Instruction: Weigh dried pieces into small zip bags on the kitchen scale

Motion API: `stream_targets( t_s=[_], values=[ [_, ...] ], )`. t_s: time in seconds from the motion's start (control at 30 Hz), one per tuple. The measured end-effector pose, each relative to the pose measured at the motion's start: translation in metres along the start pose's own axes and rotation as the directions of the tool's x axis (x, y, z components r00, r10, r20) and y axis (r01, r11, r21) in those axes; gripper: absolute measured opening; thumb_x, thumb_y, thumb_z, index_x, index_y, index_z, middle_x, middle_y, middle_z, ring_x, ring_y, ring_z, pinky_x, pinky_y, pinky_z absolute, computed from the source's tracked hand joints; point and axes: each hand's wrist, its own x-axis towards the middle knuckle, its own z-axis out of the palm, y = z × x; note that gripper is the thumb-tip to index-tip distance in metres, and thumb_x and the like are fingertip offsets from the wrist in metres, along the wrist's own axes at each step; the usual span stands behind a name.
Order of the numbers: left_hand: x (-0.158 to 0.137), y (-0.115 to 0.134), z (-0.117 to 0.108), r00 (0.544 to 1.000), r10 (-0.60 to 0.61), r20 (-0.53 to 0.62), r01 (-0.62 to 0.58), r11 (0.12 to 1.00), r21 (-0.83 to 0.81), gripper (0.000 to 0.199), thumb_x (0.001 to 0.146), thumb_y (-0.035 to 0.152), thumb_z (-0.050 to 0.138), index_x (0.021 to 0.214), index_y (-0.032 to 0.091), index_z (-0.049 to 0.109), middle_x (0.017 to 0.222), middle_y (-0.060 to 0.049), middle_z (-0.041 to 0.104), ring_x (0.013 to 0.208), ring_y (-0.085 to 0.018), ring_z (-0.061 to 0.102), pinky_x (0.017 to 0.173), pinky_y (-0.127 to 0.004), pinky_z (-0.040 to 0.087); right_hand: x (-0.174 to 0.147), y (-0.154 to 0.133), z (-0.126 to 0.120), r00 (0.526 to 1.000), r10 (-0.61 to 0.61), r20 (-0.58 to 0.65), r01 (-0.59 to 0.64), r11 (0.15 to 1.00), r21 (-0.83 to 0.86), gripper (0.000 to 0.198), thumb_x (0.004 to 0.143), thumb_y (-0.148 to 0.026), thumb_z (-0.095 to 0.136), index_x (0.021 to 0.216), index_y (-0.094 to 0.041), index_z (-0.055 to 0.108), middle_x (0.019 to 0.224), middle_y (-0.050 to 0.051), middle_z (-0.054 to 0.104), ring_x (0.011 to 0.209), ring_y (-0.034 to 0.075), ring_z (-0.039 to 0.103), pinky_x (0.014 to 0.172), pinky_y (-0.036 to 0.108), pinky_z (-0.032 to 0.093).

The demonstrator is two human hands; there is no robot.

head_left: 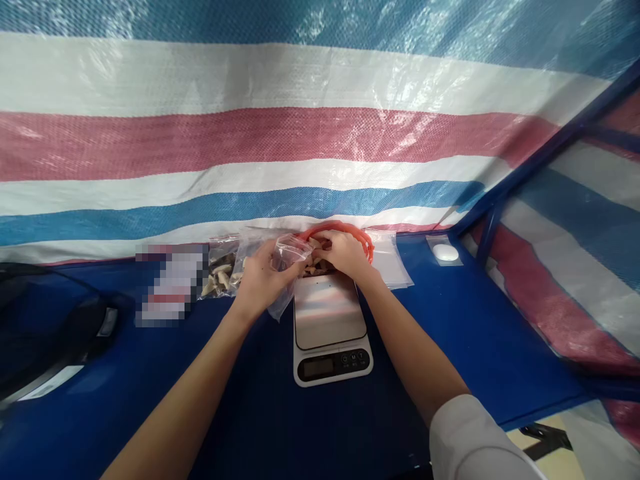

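A clear plastic bag (293,250) is gripped by my left hand (263,277), its thumb and fingers closed on the bag near its mouth. My right hand (343,253) reaches into a round orange-red container (363,237) of brown dried pieces (314,268). Its fingers are bent and closed around some of those pieces, partly hidden by the hand. In front of both hands lies a kitchen scale (330,317) with a metal plate and a dark display; the container sits just behind the plate.
Left of my hands are clear bags with pale dried pieces (217,277) and a blurred-out packet (170,287). Flat clear bags (393,260) lie right of the container, near a small bag with a white object (445,253). A black item (60,340) occupies the left. Striped sheeting (300,133) hangs behind.
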Motion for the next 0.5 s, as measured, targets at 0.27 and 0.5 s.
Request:
stream_targets(
  t_s=[0.27, 0.5],
  values=[
    [-0.0005, -0.0043, 0.0009, 1.0, -0.018, 0.014, 0.017, 0.998, 0.057, 0.054, 0.078, 0.051, 0.074, 0.122, 0.02, 0.07, 0.093, -0.005, 0.076, 0.075, -0.022, 0.066, 0.072, -0.036, 0.052, 0.003, 0.0073, 0.0029, 0.999, -0.022, -0.04, 0.026, 0.996, 0.081, 0.032, 0.087, -0.036, 0.072, 0.118, -0.028, 0.073, 0.119, 0.003, 0.075, 0.104, 0.023, 0.07, 0.091, 0.034, 0.053],
    [-0.0008, -0.0079, 0.0038, 1.0, 0.021, 0.009, -0.022, 0.997, 0.069, 0.055, 0.077, 0.049, 0.076, 0.123, 0.019, 0.07, 0.095, -0.004, 0.075, 0.079, -0.022, 0.067, 0.074, -0.035, 0.052, 0.003, 0.0101, 0.0016, 0.997, -0.049, -0.061, 0.062, 0.972, 0.228, 0.027, 0.087, -0.031, 0.069, 0.113, -0.024, 0.074, 0.112, 0.004, 0.076, 0.102, 0.02, 0.069, 0.093, 0.033, 0.053]
  ],
)
